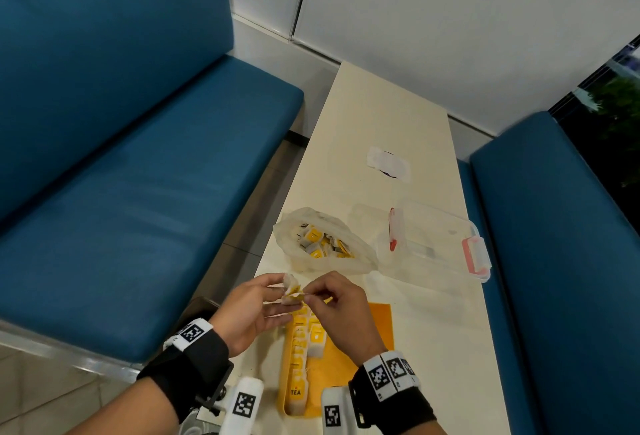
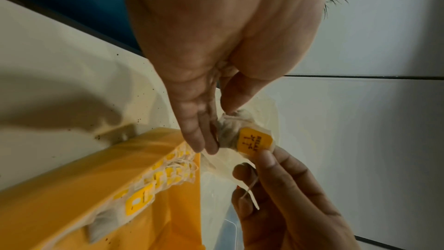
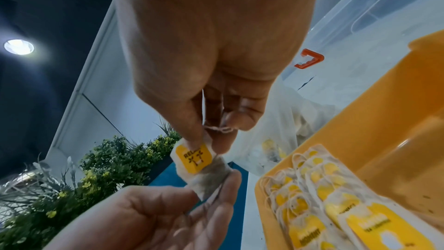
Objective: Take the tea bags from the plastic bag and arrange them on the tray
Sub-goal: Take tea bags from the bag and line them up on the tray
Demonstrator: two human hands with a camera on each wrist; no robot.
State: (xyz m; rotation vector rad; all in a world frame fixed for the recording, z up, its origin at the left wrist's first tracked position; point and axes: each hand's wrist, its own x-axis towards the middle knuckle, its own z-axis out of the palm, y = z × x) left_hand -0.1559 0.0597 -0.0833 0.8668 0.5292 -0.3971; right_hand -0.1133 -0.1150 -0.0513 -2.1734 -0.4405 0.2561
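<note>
Above the near end of the tray, my left hand (image 1: 277, 296) pinches a crumpled tea bag (image 1: 290, 290) by its pouch (image 3: 209, 180). My right hand (image 1: 311, 294) pinches the same bag's yellow tag (image 2: 254, 142) between thumb and forefinger, with the loose string (image 3: 217, 128) looped by its fingers. The yellow tray (image 1: 360, 362) lies under both hands and holds rows of tea bags (image 1: 301, 348) with yellow tags (image 3: 310, 202). The translucent plastic bag (image 1: 346, 261) lies open beyond the tray, with several tea bags (image 1: 322, 244) inside it.
A clear plastic container (image 1: 440, 240) with red clips stands right of the bag. A white wrapper (image 1: 389, 162) lies further up the cream table (image 1: 381, 112). Blue benches (image 1: 138, 157) flank the table on both sides.
</note>
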